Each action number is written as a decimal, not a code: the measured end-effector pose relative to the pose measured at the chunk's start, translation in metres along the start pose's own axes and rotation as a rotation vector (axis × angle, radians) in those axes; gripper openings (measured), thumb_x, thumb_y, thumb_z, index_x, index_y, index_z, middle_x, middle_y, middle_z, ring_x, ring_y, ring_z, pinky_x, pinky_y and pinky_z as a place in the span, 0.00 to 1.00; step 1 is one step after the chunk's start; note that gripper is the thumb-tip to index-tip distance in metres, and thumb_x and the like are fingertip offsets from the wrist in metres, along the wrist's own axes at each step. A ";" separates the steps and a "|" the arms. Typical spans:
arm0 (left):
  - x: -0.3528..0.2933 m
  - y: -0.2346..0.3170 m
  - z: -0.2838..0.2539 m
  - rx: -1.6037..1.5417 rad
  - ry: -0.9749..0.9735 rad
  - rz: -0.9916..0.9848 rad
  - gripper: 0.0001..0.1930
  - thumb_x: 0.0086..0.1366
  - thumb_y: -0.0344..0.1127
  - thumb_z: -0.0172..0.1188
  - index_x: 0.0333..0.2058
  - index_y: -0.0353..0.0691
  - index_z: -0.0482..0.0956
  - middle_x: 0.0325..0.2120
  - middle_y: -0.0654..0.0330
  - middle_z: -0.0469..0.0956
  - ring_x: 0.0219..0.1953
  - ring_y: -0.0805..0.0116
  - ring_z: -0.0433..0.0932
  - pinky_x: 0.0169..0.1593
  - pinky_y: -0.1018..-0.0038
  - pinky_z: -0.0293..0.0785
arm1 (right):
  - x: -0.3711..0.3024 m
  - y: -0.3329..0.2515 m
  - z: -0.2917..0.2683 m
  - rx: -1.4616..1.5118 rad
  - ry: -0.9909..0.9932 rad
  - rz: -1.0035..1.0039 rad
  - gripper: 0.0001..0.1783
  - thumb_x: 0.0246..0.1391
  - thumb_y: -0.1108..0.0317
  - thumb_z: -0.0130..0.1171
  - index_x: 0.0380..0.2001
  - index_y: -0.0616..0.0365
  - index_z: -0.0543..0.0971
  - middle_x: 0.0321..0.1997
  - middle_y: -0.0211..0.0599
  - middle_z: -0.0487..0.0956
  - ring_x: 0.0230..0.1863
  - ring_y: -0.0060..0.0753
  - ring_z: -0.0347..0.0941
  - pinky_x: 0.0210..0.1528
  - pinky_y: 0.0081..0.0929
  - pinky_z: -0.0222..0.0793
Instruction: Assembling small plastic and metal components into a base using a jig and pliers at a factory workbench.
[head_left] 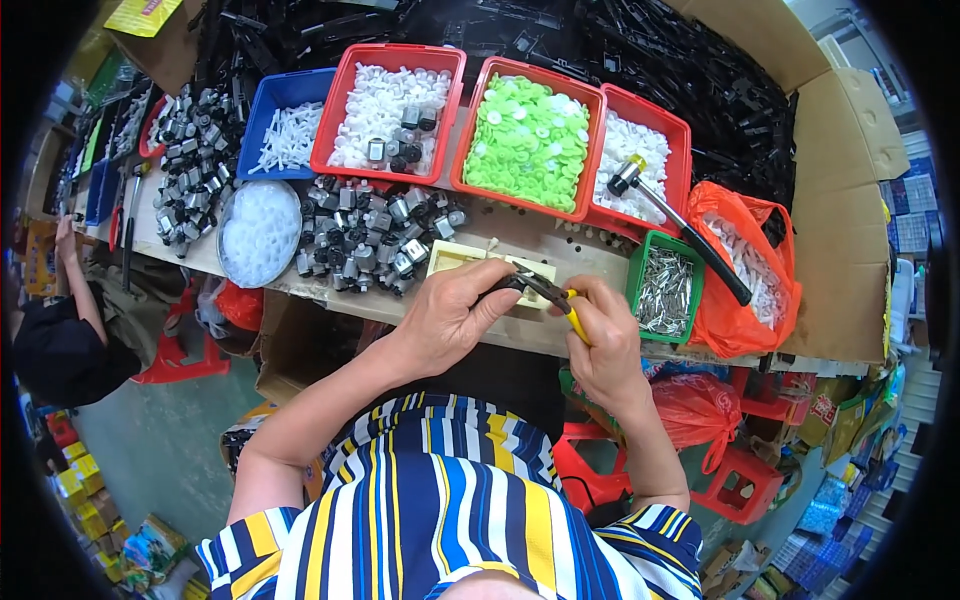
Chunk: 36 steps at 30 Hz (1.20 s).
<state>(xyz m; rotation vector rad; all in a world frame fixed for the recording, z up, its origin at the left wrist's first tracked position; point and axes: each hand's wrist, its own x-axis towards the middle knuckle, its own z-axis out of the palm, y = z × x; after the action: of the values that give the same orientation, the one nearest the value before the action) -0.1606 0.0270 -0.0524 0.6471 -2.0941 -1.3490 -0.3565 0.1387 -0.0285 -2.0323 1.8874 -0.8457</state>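
Yellow-handled pliers (pixel 577 322), clasped by right hand (pixel 610 338) over cream tray (pixel 447 258), meet dark part (pixel 503 284) pinched by left hand (pixel 447 312): plier step, seemingly; steadiness next.

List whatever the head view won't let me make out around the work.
All in the head view:
Dark piece in the left hand: full shape, covered by fingers.
Yellow-handled pliers: handle ends, hidden by the right hand.
Cream tray: much of its inside, behind the hands.
Metal pins in the green bin: individual details, too small.
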 end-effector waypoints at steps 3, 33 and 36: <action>-0.001 0.007 -0.004 -0.079 -0.071 -0.086 0.15 0.74 0.42 0.55 0.42 0.33 0.76 0.24 0.52 0.73 0.27 0.57 0.75 0.33 0.65 0.68 | -0.006 0.002 0.003 0.046 -0.021 -0.003 0.09 0.41 0.83 0.58 0.30 0.64 0.74 0.41 0.47 0.77 0.42 0.51 0.75 0.43 0.40 0.68; -0.009 0.002 -0.014 -0.136 -0.119 0.075 0.17 0.74 0.42 0.56 0.45 0.31 0.77 0.24 0.58 0.72 0.25 0.68 0.71 0.31 0.72 0.69 | -0.015 -0.015 -0.007 -0.028 -0.089 -0.053 0.16 0.37 0.81 0.59 0.36 0.65 0.76 0.50 0.49 0.74 0.55 0.52 0.72 0.54 0.43 0.66; -0.009 0.004 -0.013 -0.145 -0.164 0.009 0.17 0.74 0.43 0.56 0.45 0.31 0.78 0.24 0.57 0.72 0.25 0.66 0.71 0.32 0.71 0.69 | -0.022 -0.009 -0.002 -0.092 -0.098 -0.047 0.14 0.38 0.80 0.60 0.34 0.64 0.75 0.47 0.46 0.74 0.50 0.49 0.73 0.47 0.40 0.66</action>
<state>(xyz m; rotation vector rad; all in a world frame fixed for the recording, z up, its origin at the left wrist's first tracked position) -0.1452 0.0261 -0.0461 0.4803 -2.0972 -1.5795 -0.3498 0.1620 -0.0273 -2.1380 1.8646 -0.6677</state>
